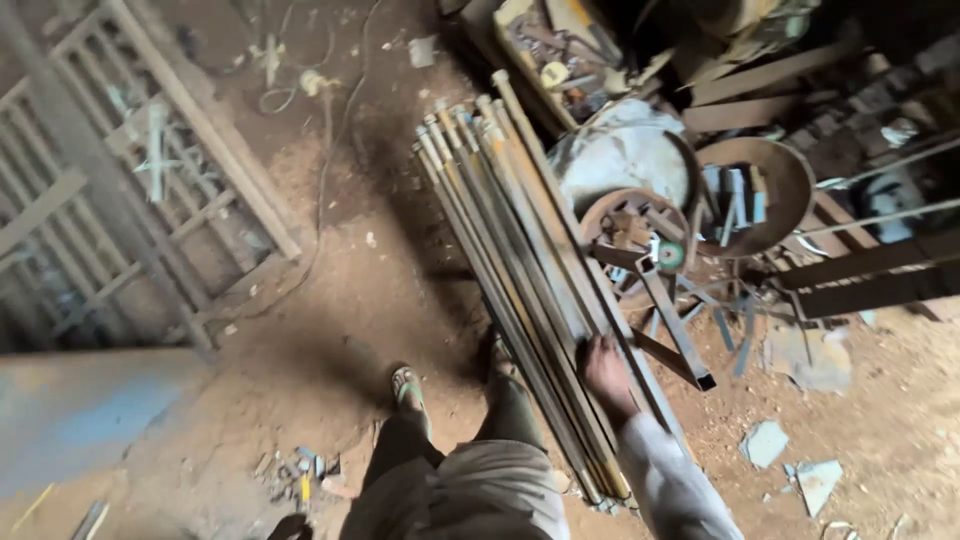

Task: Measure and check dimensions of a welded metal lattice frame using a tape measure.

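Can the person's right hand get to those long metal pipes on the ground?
Yes, it looks so: the right hand already rests on the bundle of pipes, with nothing between them. Whether the fingers are gripping one is too blurred to tell.

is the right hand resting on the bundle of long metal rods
Yes, the right hand lies flat on the near part of the bundle of long metal rods on the dirt floor.

We note the long pipes [520, 290] are dull, rust-streaked metal under the right hand [607, 372]. The round pans [760, 185] look rough and rusty; the dirt floor [340, 300] is matt, powdery.
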